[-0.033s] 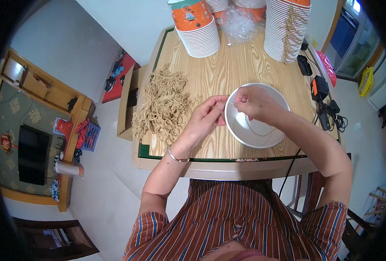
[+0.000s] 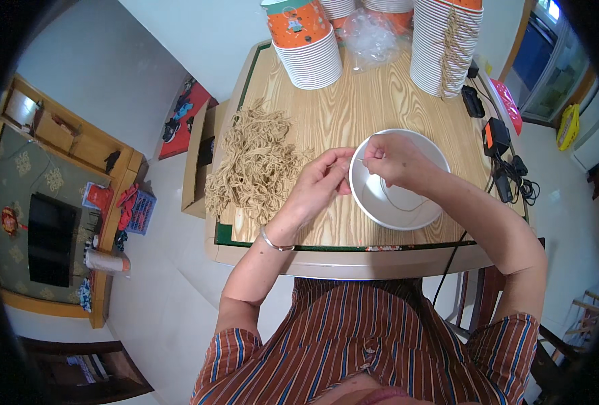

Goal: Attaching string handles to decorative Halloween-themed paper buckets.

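A white paper bucket [image 2: 400, 219] is on the table with its open mouth facing up toward me. My left hand [image 2: 323, 181] is curled against the bucket's left outer side, fingers and thumb bent at the wall. Inside the mouth, my right hand [image 2: 394, 160] pinches a thin tan cord [image 2: 407, 208] close to the left inner wall. The rest of that cord loops down into the bucket. My fingers partly hide the cord's end. To the left of my left hand lies a tangled heap of tan cords [image 2: 255, 162].
Stacks of orange-and-white paper buckets [image 2: 306, 57] stand at the back, and a taller stack [image 2: 441, 47] has cords hanging down it. Between them sits a clear plastic bag [image 2: 370, 40]. Black adapters [image 2: 495, 138] and cables line the right edge. A cardboard box [image 2: 195, 169] adjoins the table's left side.
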`<action>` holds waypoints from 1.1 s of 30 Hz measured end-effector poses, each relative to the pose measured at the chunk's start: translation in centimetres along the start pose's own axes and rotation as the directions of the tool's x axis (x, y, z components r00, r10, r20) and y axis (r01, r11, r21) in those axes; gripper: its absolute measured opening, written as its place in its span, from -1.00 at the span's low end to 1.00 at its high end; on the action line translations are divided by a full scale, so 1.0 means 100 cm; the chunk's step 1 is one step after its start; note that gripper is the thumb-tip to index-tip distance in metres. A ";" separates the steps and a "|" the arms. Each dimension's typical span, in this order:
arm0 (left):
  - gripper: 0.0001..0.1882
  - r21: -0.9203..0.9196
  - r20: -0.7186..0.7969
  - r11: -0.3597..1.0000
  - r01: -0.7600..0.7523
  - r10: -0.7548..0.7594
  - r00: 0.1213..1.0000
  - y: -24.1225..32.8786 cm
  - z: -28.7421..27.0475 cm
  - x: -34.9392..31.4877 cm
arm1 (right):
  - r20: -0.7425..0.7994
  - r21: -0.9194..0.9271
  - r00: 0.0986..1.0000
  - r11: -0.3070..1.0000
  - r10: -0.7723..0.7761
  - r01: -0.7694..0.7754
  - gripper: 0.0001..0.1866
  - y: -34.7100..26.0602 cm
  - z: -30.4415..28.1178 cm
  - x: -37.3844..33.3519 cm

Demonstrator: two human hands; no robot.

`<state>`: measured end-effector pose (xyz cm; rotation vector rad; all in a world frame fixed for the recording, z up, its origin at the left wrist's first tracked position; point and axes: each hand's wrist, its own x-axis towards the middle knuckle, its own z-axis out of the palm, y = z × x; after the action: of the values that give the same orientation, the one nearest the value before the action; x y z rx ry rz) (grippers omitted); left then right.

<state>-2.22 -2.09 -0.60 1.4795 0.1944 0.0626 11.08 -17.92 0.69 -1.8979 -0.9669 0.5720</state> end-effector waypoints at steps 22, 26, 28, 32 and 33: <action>-0.91 0.290 -0.215 0.938 -0.190 0.257 0.942 -0.018 0.003 0.010 | 0.205 0.219 0.965 0.953 0.164 -0.208 -0.88 -0.012 -0.008 -0.001; -0.90 0.146 -0.273 0.952 -0.270 0.301 0.914 -0.009 -0.007 0.010 | 0.226 0.172 0.960 0.964 0.163 -0.204 -0.89 -0.015 -0.015 -0.006; -0.90 0.204 -0.223 0.884 -0.421 0.460 0.859 -0.004 -0.008 0.011 | 0.208 0.087 0.965 0.980 0.161 -0.182 -0.89 -0.013 -0.017 -0.009; -0.91 0.378 -0.042 0.767 -0.519 0.574 0.818 0.015 -0.005 0.014 | 0.053 -0.090 0.993 0.990 -0.105 0.109 -0.87 -0.016 -0.012 -0.017; -0.91 0.376 -0.047 0.766 -0.522 0.578 0.815 0.019 -0.004 0.014 | -0.031 -0.207 0.959 0.940 -0.282 0.270 -0.88 -0.019 -0.009 -0.019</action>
<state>-0.74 -1.27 1.13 1.8492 -0.1204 0.6633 9.86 -19.40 2.86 -1.8974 -1.2648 0.2571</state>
